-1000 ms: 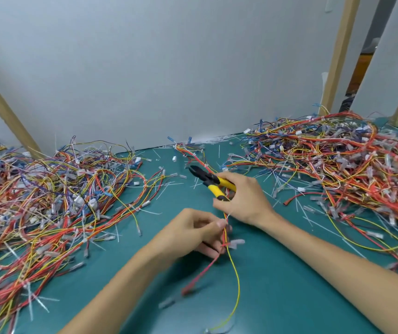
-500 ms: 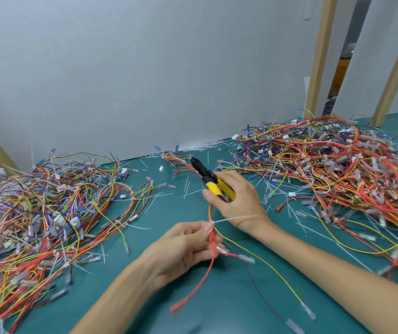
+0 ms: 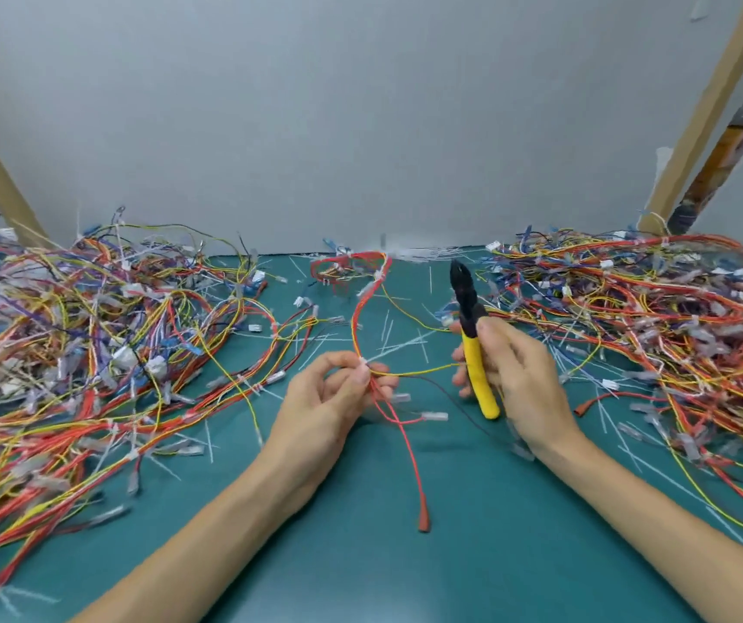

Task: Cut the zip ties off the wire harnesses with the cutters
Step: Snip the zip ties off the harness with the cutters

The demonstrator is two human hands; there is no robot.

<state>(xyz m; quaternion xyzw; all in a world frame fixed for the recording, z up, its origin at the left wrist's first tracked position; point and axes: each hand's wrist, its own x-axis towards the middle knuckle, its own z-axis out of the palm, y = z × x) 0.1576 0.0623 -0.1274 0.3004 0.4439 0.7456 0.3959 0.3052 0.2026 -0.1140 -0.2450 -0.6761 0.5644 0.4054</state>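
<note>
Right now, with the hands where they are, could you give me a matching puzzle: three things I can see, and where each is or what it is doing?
Things:
1. cutters
2. left hand
3. red wire end

States:
A. pinches the wire harness at a white zip tie
B. between the two forearms, over the green table
C. held upright in the right hand, black head pointing away

Pairs: 1-C, 2-A, 3-B.
</note>
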